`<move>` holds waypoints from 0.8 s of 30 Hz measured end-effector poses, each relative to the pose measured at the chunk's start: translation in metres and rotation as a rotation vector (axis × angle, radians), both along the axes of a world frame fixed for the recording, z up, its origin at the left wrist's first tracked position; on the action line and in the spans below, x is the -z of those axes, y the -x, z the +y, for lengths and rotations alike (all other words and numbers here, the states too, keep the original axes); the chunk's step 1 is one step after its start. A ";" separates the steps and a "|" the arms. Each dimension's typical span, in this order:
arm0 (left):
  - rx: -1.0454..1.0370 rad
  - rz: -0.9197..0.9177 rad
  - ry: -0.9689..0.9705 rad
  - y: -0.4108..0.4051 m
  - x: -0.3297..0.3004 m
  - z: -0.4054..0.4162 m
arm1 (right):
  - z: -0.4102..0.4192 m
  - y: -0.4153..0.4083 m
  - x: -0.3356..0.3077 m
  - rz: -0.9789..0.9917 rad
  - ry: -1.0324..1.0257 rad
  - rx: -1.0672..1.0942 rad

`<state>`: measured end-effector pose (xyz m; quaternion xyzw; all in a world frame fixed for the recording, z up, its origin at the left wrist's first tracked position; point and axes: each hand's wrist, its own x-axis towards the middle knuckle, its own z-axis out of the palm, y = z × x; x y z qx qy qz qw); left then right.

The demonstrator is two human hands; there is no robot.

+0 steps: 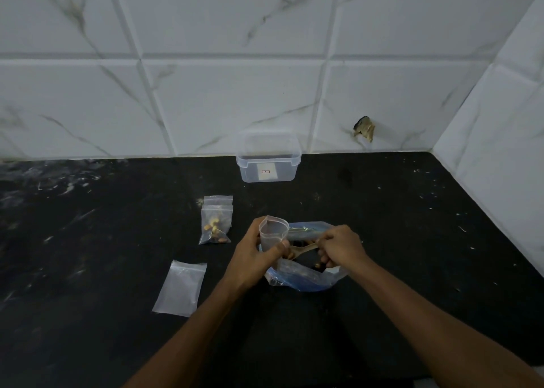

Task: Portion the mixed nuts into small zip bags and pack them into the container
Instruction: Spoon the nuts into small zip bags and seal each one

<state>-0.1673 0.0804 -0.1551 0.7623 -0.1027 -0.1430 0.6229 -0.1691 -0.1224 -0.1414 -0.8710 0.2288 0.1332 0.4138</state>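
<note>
You're mid-portion: your left hand (255,252) grips a small clear zip bag (272,232) upright w/ its mouth pulled open, fingers and thumb curled round it, just over the near-left edge of the big clear-and-blue plastic bag of mixed nuts (306,265). Your right hand (341,248) is curled closed on what looks like a pale plastic spoon (303,250), bowl end pointing toward the small bag's side; whether nuts sit on it I can't tell, too blurred. The small bag looks empty so far.

Next move, as I judge it: scoop from the big bag, lift the spoon over the small bag's mouth and tip in. That calls for keeping the mouth held wide and the bag vertical, since thin film folds shut easily and nuts would spill onto the black stone counter (412,225).

Around you: one filled small zip bag w/ nuts (216,225) lies left of the hands, on top of what seems another bag or two behind it. A flat empty clear zip bag (180,288) lies nearer, left of your left forearm. The clear lidless plastic container w/ a white label (268,161) stands at the back by the marble-tile wall (235,93), well apart from the hands, apparently w/ no bags inside yet. Nothing blocks the path to it; packing comes later.
</note>
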 end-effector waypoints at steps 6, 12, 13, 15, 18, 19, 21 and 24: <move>-0.003 -0.043 0.001 -0.003 -0.010 0.000 | -0.027 0.011 -0.022 0.052 -0.089 0.041; -0.012 -0.135 -0.048 -0.003 -0.020 -0.006 | -0.045 0.021 -0.070 -0.008 -0.214 0.116; -0.015 -0.153 -0.053 -0.003 -0.022 -0.007 | -0.047 0.021 -0.081 -0.034 -0.236 0.132; -0.023 -0.183 -0.060 -0.003 -0.024 -0.008 | -0.049 0.022 -0.102 -0.088 -0.265 0.151; -0.024 -0.197 -0.073 -0.004 -0.028 -0.012 | -0.046 0.023 -0.127 -0.155 -0.259 0.128; -0.017 -0.195 -0.075 -0.004 -0.028 -0.013 | -0.044 0.023 -0.131 -0.176 -0.242 0.107; 0.003 -0.190 -0.076 -0.004 -0.030 -0.016 | -0.036 0.025 -0.136 -0.207 -0.189 0.048; 0.021 -0.202 -0.063 -0.001 -0.031 -0.022 | -0.022 0.027 -0.133 -0.272 -0.002 -0.076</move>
